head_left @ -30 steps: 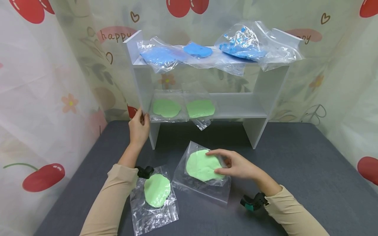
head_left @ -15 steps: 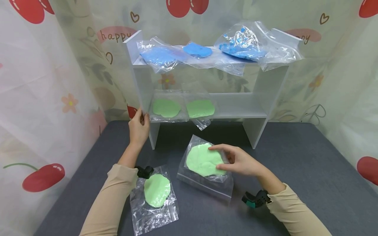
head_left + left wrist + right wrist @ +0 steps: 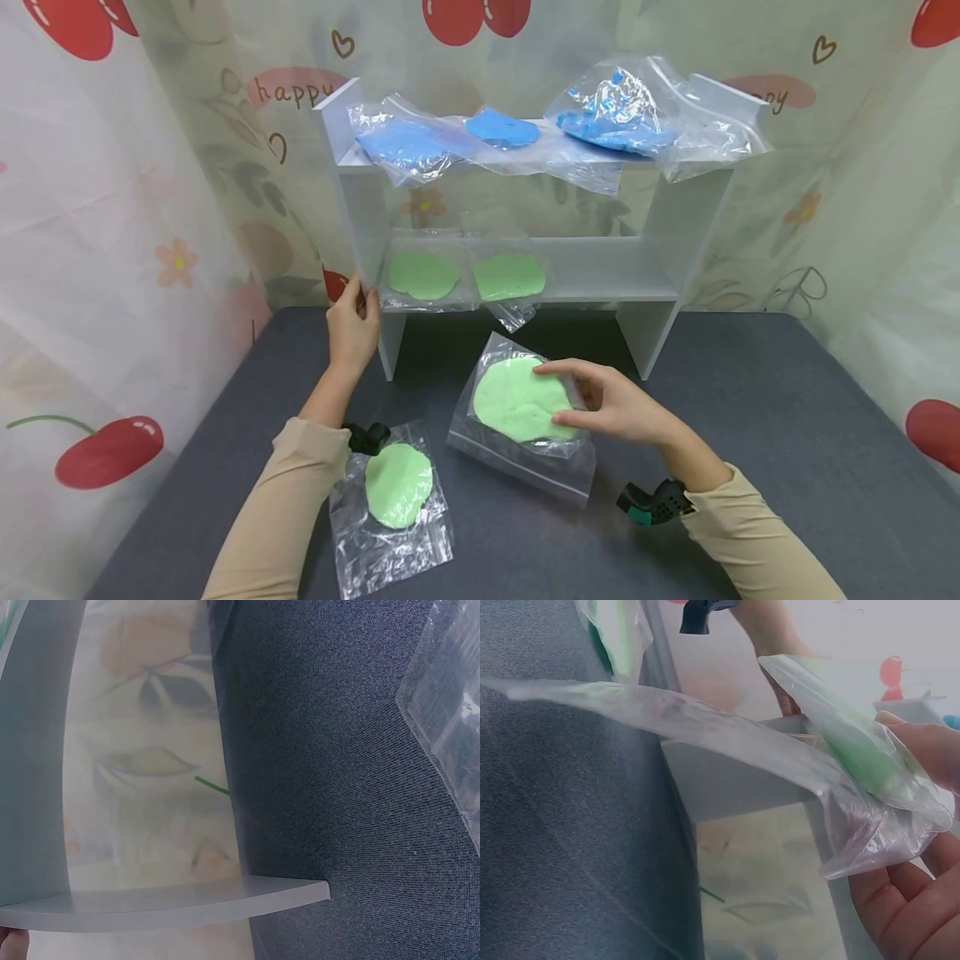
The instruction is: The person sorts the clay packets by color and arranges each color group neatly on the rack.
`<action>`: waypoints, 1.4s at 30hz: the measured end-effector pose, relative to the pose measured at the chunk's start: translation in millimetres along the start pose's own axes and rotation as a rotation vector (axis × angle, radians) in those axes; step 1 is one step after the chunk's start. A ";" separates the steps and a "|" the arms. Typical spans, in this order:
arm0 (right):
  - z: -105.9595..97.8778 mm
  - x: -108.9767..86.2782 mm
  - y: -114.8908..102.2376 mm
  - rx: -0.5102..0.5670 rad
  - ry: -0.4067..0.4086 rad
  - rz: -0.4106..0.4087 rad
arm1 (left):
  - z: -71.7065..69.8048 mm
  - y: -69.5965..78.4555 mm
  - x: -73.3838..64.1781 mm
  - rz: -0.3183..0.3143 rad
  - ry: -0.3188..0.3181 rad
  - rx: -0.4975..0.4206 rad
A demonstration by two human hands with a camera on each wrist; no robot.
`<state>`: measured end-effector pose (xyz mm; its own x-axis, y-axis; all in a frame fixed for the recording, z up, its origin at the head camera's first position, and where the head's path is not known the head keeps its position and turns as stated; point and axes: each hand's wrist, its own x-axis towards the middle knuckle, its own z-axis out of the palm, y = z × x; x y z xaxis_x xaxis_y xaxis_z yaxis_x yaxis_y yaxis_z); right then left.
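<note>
My right hand pinches the right edge of a clear zip bag holding a flattened green clay-like piece. In the right wrist view the thumb lies on top and the fingers below, and the bag is raised and tilted. My left hand holds the front edge of the left side panel of a small white shelf unit. Only a bit of that hand shows in the left wrist view, at the panel's edge. Two more bagged green pieces lie side by side on the middle shelf.
Another bagged green piece lies on the dark table beside my left forearm. Along the top shelf are bags with blue pieces, the right one puffed up and overhanging the edge. A patterned curtain encloses the table.
My right hand has lifted the bag with the green piece and moved it slightly toward the shelf unit. The left hand has stayed on the side panel.
</note>
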<state>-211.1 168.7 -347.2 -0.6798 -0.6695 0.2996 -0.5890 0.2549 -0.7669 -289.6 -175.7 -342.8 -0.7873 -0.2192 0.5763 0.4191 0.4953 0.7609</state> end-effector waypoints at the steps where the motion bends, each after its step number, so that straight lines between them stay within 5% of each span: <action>1: -0.3 0.1 -0.9 0.001 0.001 -0.001 | 0.0 0.0 -0.1 0.001 0.001 0.000; 27: -19.1 6.9 -23.9 -0.019 0.057 -0.067 | 0.2 -1.3 0.3 0.010 -0.004 0.013; 42: -32.2 12.3 -29.4 0.093 0.167 -0.143 | 1.0 -2.0 1.4 0.018 0.001 0.007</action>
<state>-216.2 175.4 -302.7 -0.6596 -0.5676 0.4928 -0.6471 0.0951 -0.7565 -291.9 -176.2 -343.9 -0.7791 -0.2113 0.5903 0.4302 0.5048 0.7484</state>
